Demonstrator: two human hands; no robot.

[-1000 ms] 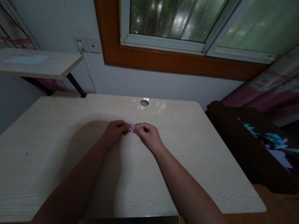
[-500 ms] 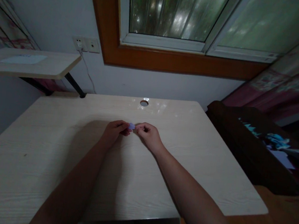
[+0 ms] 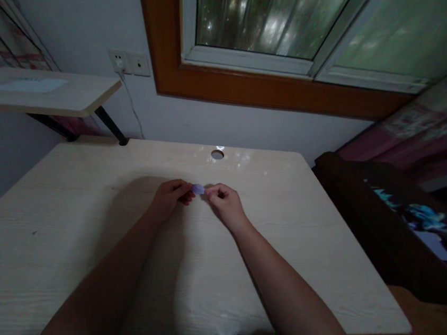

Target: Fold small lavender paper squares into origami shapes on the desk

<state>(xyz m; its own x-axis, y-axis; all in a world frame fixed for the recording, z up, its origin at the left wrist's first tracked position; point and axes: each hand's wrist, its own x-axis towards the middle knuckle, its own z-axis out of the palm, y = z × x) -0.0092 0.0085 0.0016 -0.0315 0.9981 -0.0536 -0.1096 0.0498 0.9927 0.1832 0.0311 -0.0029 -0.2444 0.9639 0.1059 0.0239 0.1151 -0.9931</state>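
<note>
The left hand (image 3: 168, 196) is gripping the left edge of a small purple piece (image 3: 198, 189) between thumb and fingers; the right hand (image 3: 225, 202) is pinching the opposite edge with its fingertips. The piece is sitting between both hands, over the desk (image 3: 236, 275) and on the near side of the round hole (image 3: 217, 155). The opposed edge grips are probably steadying it while leaving its middle exposed. Whether it is touching the desktop, one cannot tell.

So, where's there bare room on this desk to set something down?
Bare desk lies between the right hand and the desk's right edge, and between the left hand and the shelf. Crowded: between the hands, around the purple piece.
</note>
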